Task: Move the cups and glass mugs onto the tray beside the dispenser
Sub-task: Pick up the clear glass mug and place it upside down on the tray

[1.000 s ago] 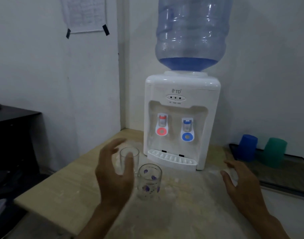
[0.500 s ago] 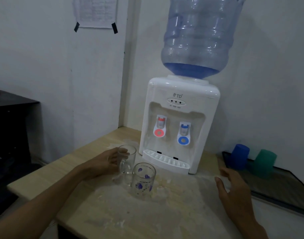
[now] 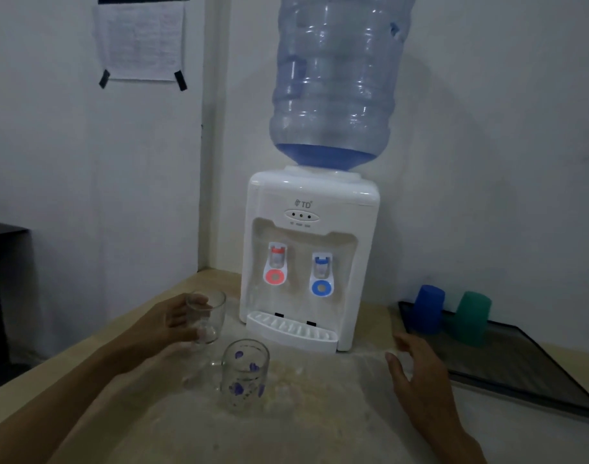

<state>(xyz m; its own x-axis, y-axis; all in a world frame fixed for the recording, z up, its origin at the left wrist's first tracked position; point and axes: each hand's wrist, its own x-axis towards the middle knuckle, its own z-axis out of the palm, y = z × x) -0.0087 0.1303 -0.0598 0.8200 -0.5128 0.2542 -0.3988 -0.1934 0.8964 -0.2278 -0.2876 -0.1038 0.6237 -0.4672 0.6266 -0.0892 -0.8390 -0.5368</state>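
Head view: a plain glass mug [image 3: 208, 319] is gripped by the left hand [image 3: 172, 324], whose fingers [image 3: 199, 303] are wrapped around its side; whether its base is touching the table [image 3: 85, 390] or raised just above it cannot be told. A second glass mug [image 3: 244, 375], printed with purple flowers, is seen standing upright on the table, just in front and to the right of the first, with no hand touching it. The right hand [image 3: 420, 380] is held open above the table, fingers spread loosely and nothing in them, near the left edge of the tray [image 3: 527, 373].

The tray, dark and flat, is placed to the right of the water dispenser [image 3: 306, 262]. Two plastic cups are stood upside down at its far end: a blue cup [image 3: 428, 309] to the left and a green cup [image 3: 471, 318] just beside it on the right. The white dispenser is set against the wall, with a large blue water bottle [image 3: 336, 78] inverted on top, a red tap and a blue tap on its front, and a drip grille at its foot. A sheet of paper [image 3: 140, 41] is taped to the wall at upper left. The tabletop around the mugs is marked with pale, dusty-looking patches.
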